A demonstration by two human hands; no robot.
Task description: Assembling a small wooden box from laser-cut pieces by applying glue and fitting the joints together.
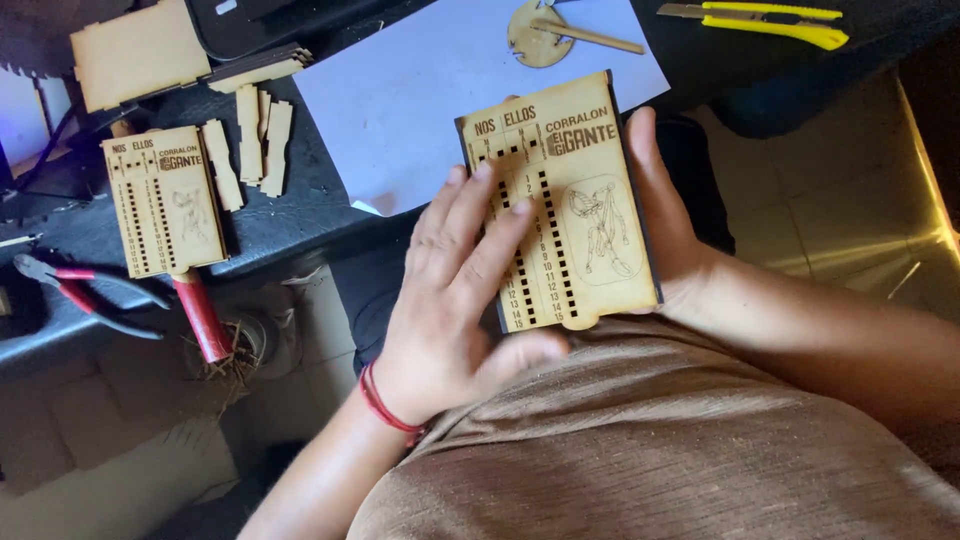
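Above the person's lap, a flat rectangular board of pale laser-cut plywood (560,200), engraved with two columns of small square holes and an oval line drawing, is held in both hands. Its long axis runs away from the body, tilted slightly to the left at the far end, so the lettered end points toward the table and the notched end toward the brown ribbed shirt (680,450). The right hand (665,215) cradles the board from behind and along its right edge, thumb lying up the side. The left hand (455,300), with a red cord bracelet (385,405) at the wrist, lies flat over the board's left half, fingers (490,225) straight and close together, pressing on the hole columns. Beyond it, a dark worktable (300,215) carries a white sheet of paper (430,80), and on that a small round plywood disc (535,40) with a stick across it. A yellow utility knife (770,20) lies at the far right edge. To the left rest a second engraved plywood board (165,200), several loose notched plywood strips (250,140), a plain plywood panel (140,50), red-handled pliers (85,290) and a red-handled tool (200,315) hanging over the table edge. Pale floor tiles (840,200) show to the right, catching bright sunlight.
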